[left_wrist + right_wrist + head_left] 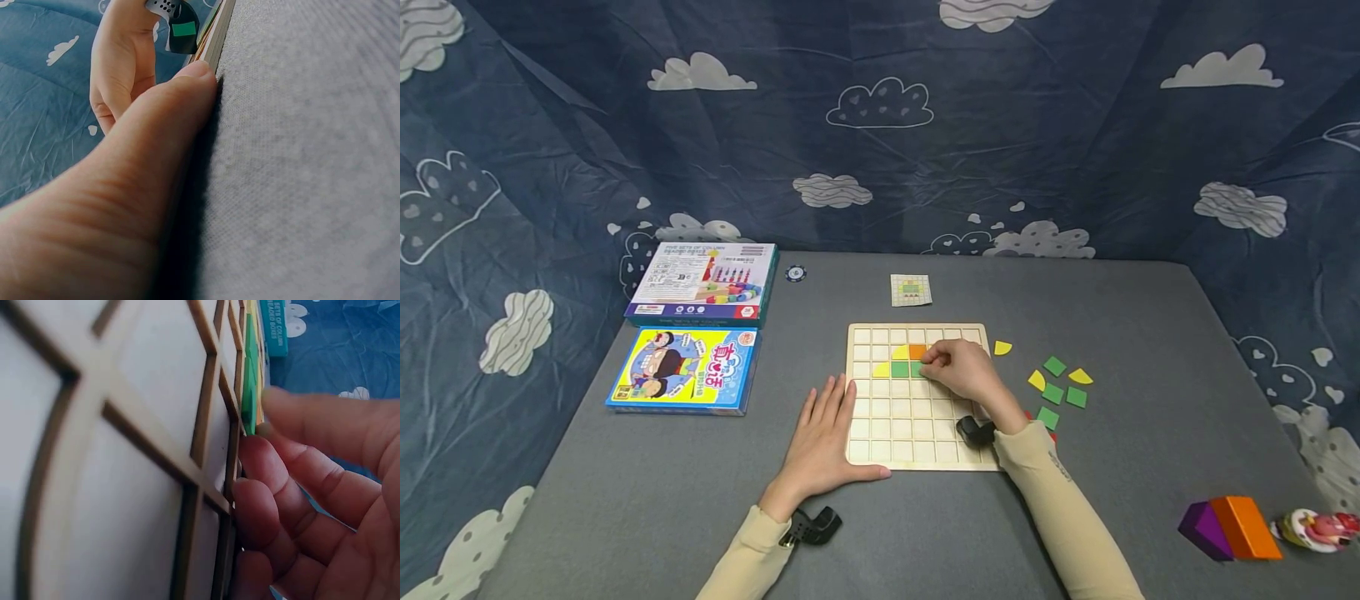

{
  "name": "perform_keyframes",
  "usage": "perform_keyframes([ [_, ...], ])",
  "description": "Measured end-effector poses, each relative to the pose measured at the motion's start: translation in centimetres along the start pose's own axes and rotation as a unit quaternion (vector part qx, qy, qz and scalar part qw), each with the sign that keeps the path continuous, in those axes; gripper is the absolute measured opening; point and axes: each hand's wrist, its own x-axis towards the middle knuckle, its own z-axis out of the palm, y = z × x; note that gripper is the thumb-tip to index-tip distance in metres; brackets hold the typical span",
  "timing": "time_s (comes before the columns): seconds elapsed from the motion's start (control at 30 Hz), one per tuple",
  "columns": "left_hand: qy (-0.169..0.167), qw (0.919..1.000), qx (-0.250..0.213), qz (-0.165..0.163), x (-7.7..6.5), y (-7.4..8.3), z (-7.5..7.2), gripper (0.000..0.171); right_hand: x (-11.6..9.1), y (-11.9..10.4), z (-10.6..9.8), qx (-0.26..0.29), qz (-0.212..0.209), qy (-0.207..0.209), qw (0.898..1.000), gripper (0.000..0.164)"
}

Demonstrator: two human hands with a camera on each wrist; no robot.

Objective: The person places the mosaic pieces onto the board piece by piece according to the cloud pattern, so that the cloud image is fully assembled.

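A wooden grid board (881, 429) lies flat on the table. On its upper cells sit yellow quarter-round tiles (882, 370), an orange square tile (917, 352) and green square tiles (899, 369). My right hand (964, 367) reaches over the board from the right, its thumb and index finger pinching the edge of a green square tile (249, 394) beside the other green one. Curled below them, the remaining fingers (255, 509) come close to the grid. My left hand (822, 440) rests with straight fingers along the board's left edge, and its thumb (169, 106) lies by the front edge.
Loose green squares (1052, 394), yellow pieces (1002, 347) and partly hidden red ones lie right of the board. Behind it is a small pattern card (911, 290). Two boxes (683, 371) stand left, near a round chip (796, 272). Purple and orange blocks (1246, 527) and a figurine (1318, 531) sit front right.
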Motion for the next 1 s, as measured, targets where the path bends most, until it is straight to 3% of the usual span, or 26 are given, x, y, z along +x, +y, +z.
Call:
perform_keyframes([
  [0.2,-0.002,1.0,0.0,-0.001,0.1,0.1,0.0,0.126,-0.7,0.2,-0.8,0.024,-0.008,-0.012,1.0,0.011],
  [0.37,-0.002,1.0,-0.007,-0.001,0.0,0.1,0.0,0.126,-1.6,1.1,-1.9,0.039,-0.007,0.001,0.999,0.014],
  [0.73,0.001,1.0,-0.008,0.001,0.0,0.1,0.0,0.126,-4.0,4.8,-4.5,0.011,0.027,0.082,0.996,0.019],
  [1.0,0.005,1.0,-0.004,0.003,0.0,0.2,0.0,0.126,-5.5,7.7,-6.2,-0.016,0.062,0.18,0.982,0.026],
])
